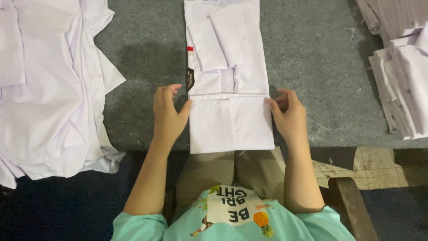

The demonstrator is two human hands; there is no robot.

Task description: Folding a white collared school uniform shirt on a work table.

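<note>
Grey felt table (312,67), white folded shirt (229,120), both hands' fingers loosely open at its edges

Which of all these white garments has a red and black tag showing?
The folded white shirt in the middle, held between both hands; its tags stick out at its left edge. The loose heap on the left and the stack on the right show none.

You are looking at a plain white folded shirt (229,89), with a small red and black tag (190,67) showing at its left side. The counter (312,67) is showing dark grey, felt-like. Plain white shirts (44,89) are covering its left edge, and a white stack (401,80) its right edge.
</note>
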